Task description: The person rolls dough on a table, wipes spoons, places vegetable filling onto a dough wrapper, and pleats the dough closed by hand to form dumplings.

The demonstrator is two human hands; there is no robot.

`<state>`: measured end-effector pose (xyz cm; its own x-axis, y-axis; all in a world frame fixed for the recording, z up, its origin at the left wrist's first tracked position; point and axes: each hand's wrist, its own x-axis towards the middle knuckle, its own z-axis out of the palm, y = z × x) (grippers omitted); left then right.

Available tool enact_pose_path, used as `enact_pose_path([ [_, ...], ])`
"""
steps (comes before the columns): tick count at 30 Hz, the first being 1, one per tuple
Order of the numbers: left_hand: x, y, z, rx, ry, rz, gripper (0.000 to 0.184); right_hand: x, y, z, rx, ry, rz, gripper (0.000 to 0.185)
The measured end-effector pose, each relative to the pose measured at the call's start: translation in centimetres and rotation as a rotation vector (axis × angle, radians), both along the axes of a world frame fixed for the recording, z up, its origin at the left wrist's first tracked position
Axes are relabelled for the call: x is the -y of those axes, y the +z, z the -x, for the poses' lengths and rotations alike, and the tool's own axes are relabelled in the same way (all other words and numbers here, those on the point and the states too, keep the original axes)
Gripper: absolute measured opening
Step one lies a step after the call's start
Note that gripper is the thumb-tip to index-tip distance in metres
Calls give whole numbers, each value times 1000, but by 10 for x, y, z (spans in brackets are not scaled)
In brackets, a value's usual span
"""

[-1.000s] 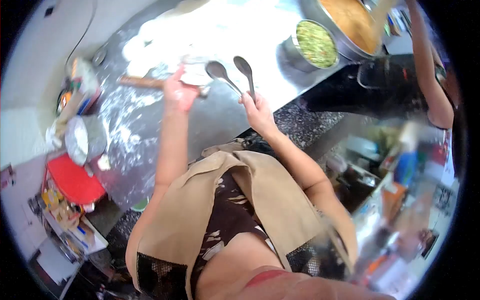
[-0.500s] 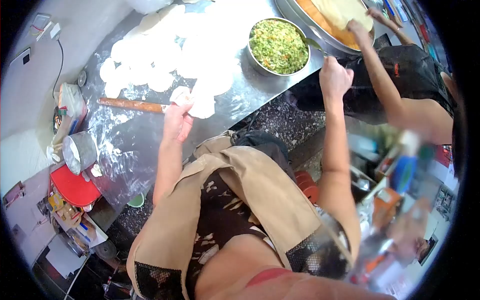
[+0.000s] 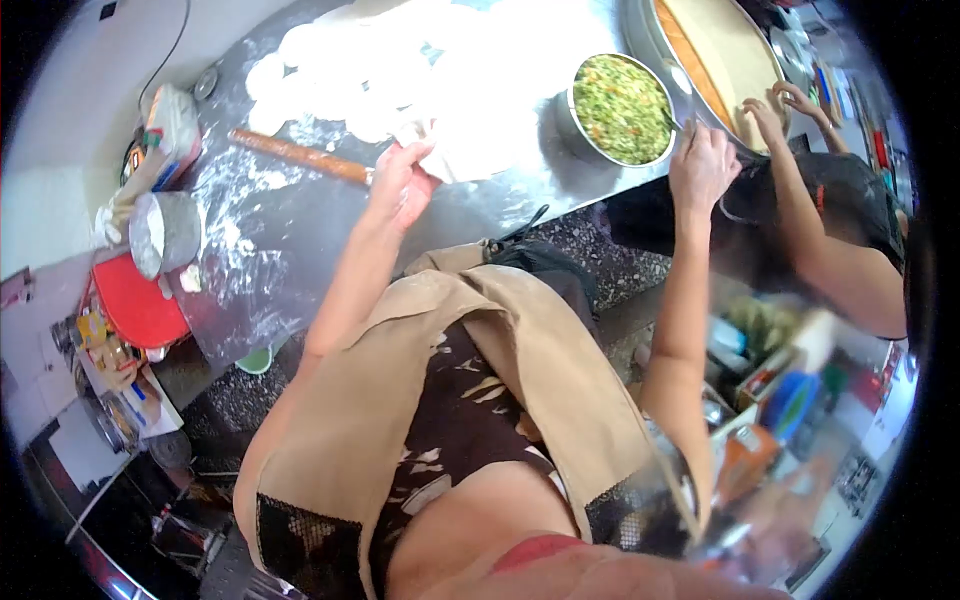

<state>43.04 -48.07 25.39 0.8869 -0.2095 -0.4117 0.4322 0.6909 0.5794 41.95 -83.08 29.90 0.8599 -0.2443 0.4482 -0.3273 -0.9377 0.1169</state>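
Note:
My left hand (image 3: 403, 185) is closed on the edge of a thin white dough wrapper (image 3: 428, 150), over the front of the steel table. Just left of that hand lies a wooden rolling pin (image 3: 300, 154). My right hand (image 3: 705, 168) grips a spoon (image 3: 672, 121) at the right rim of a metal bowl (image 3: 578, 137). The spoon's lower end goes into the chopped green filling (image 3: 622, 108) with orange bits. Many white dough rounds (image 3: 350, 70) overlap across the back of the table, washed out by glare.
On the right, a co-worker's hands (image 3: 778, 115) touch a large round pan (image 3: 648, 45) with a pale sheet in it. A flour-dusted metal pot (image 3: 165, 235) and a red stool seat (image 3: 140, 300) are at the left. Flour covers parts of the steel table (image 3: 270, 255).
The view has turned, so the table things appear further right. My right hand is closer to the bowl's rim, with less spoon showing. The co-worker's hands have moved down toward the pan's near edge.

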Motion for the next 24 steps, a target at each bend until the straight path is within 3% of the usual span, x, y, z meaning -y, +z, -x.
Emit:
enact_pose_path([
  [2,-4,6,-3,-19,48,-13,43,-44,-14,7,-1,320,-687,22],
  [4,-10,4,-5,27,112,56,44,-125,7,16,-250,381,-1335,23],
  [5,-10,12,-4,27,175,43,41,-160,9,21,-294,452,-1388,26],
  [8,-29,12,2,4,255,50,34,-237,-10,28,-524,465,-1963,31],
  [11,-51,11,12,8,237,76,28,-281,-22,23,-495,477,-1998,32],
  [14,-71,16,24,77,226,220,38,-308,-29,23,-547,444,-1959,31],
  [16,-84,24,28,165,275,525,44,-319,-31,24,-504,500,-1912,31],
  [21,-114,13,32,136,305,409,48,-347,-30,31,-516,557,-1752,31],
  [24,-131,7,33,118,233,591,46,-353,-34,29,-552,556,-1775,32],
])
